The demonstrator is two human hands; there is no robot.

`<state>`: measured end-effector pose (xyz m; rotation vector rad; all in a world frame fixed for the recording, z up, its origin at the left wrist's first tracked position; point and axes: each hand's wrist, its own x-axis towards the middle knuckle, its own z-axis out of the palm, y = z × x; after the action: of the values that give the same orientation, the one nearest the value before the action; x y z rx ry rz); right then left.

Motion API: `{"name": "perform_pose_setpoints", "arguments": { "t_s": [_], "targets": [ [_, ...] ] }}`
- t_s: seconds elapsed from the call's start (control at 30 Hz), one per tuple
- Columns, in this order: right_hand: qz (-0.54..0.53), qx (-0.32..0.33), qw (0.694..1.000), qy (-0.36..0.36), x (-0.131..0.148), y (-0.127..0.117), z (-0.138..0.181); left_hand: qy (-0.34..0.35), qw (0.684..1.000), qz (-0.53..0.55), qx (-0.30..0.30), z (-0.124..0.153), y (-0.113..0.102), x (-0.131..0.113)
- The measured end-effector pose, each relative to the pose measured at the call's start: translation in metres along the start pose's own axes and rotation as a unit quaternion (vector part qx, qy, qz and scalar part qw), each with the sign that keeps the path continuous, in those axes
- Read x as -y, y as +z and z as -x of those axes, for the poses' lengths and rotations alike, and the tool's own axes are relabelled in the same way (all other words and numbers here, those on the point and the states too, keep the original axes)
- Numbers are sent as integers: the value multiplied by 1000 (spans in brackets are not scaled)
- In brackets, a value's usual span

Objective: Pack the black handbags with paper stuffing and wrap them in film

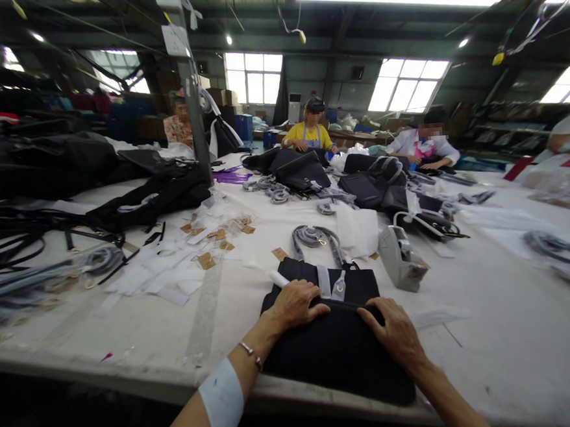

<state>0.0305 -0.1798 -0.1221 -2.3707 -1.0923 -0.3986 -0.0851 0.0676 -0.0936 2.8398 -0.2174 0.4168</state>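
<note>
A black handbag (339,359) lies flat at the table's front edge, and its lower end reaches slightly over that edge. My left hand (296,304) grips the left part of a fold across the bag, thumb pointing inward. On the right side my right hand (393,329) holds the same fold, thumb on the near side and fingers curled beyond it. Between the hands, a tab with a metal eyelet (339,288) shows in pale wrapping. A wrapped coiled strap (316,236) lies just behind the bag.
A grey tape dispenser (402,257) stands right of the bag. White paper slips (157,274) and brown tags (207,260) are scattered on the left of the white table (509,341). Black bags (299,167) are piled farther back, where several people work. A metal post (197,115) rises left of centre.
</note>
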Motion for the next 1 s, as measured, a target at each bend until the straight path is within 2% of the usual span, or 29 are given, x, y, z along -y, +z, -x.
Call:
{"name": "perform_pose_setpoints", "arguments": {
  "t_s": [0.17,0.37,0.43,0.6,0.87,1.0],
  "targets": [
    [-6,1,1000,0,1,0,0,-33,999,-2,13,-2,8,-2],
    [-5,14,999,40,4,-1,-1,-157,977,-107,-101,13,1,-3],
    [-10,16,998,64,5,0,0,-188,967,-122,-117,25,-5,0],
    [-25,24,991,130,5,0,3,-250,957,-119,-84,45,-11,4],
    [-14,25,984,178,8,-3,2,-312,947,-56,-43,41,-5,12],
    [-4,21,977,212,8,-1,1,-316,943,-86,-62,42,-7,11]
  ]
}}
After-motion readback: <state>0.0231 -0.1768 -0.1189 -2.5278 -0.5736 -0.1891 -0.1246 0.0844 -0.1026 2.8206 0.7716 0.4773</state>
